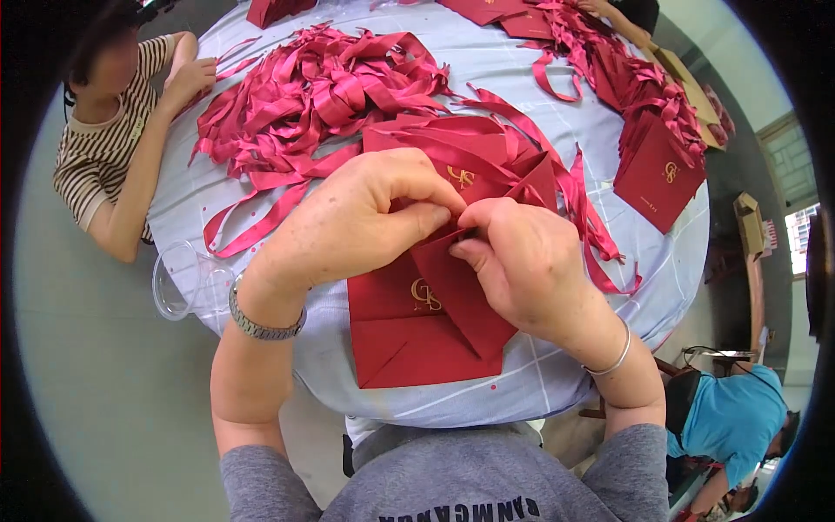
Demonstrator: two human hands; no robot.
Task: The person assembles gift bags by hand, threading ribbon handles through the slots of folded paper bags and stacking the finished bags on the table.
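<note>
My left hand [374, 209] and my right hand [531, 261] meet over the near middle of the table. Both have thumb and fingers pinched at the upper edge of a red paper gift bag [465, 304]. Fingertips hide the exact spot, so I cannot tell whether a ribbon is between them. Beneath lies another flat red paper bag [426, 352] with a gold emblem and a folded bottom. Just beyond my hands are more red bags [409, 135] with ribbon handles across them.
A heap of loose red ribbons [322, 96] covers the far left of the round table with a pale cloth [548, 365]. Finished-looking bags [661, 170] line the right side. A clear plastic cup [178, 278] lies at the left edge. Co-workers sit left and far right.
</note>
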